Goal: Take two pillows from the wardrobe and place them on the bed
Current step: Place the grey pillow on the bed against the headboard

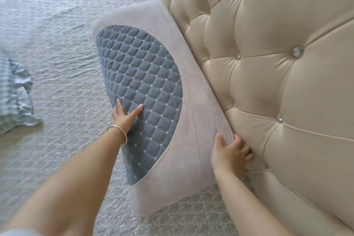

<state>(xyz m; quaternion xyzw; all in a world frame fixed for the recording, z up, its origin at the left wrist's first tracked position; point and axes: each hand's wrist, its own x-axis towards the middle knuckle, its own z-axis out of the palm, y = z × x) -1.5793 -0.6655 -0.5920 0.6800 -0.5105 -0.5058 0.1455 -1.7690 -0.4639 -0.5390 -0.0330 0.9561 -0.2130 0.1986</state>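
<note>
The scene was lit brightly and evenly by soft daylight, and only faint shadows were cast. A mild sheen was seen on the tufted headboard [268,63]. Straight lines were bowed by wide-angle distortion, and the forearms near the lower edge were stretched and slightly blurred.

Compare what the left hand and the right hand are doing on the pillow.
The left hand lies open and flat on the pillow's blue quilted panel; the right hand grips its pale edge beside the headboard. The left wrist wears a bangle; the right wrist is bare. Both touch the same pillow.
</note>
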